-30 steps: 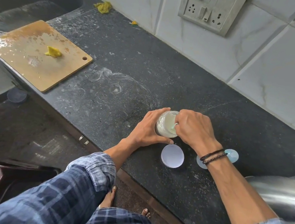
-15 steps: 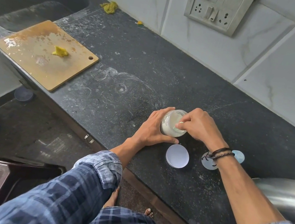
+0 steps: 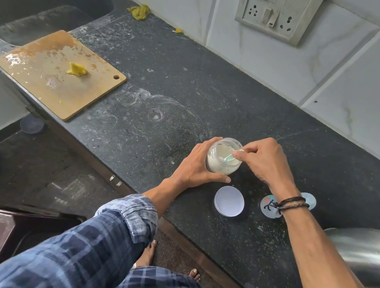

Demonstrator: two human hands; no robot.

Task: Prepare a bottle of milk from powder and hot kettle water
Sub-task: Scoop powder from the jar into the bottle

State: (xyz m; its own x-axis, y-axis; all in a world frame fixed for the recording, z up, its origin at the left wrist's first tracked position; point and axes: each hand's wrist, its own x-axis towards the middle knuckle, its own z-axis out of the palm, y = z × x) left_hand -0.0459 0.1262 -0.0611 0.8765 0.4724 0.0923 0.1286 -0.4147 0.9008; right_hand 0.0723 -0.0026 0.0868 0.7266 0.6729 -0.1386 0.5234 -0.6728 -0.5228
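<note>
Powder jar (image 3: pixel 222 159) sits on the dark counter (image 3: pixel 168 85), lid off, near the front edge. My right hand (image 3: pixel 265 162) has thumb and forefinger pressed onto the handle of a pale green scoop (image 3: pixel 232 156), bowl end down inside the jar mouth. My left hand (image 3: pixel 196 167) is wrapped round the jar wall, thumb across the front, bracing it against the counter.

Step I read: loading a scoop of powder. To do it well, I keep the left hand firm so the jar can't tip or skate while I dig. Pinch high on the handle, scoop tilted shallow, lift straight up through the centre of the mouth so the rim doesn't knock powder off. Level it on the inner lip if heaped.

White lid (image 3: pixel 229 201) lies flat just in front of the jar; two pale round pieces (image 3: pixel 270 207) sit beside it under my right wrist, can't tell what they are. Steel kettle (image 3: pixel 366 258) is at far right, well apart. No bottle clearly visible, so I need a short, level carry planned before lifting. Wet chopping board (image 3: pixel 57 74) at left is clear of the work.
</note>
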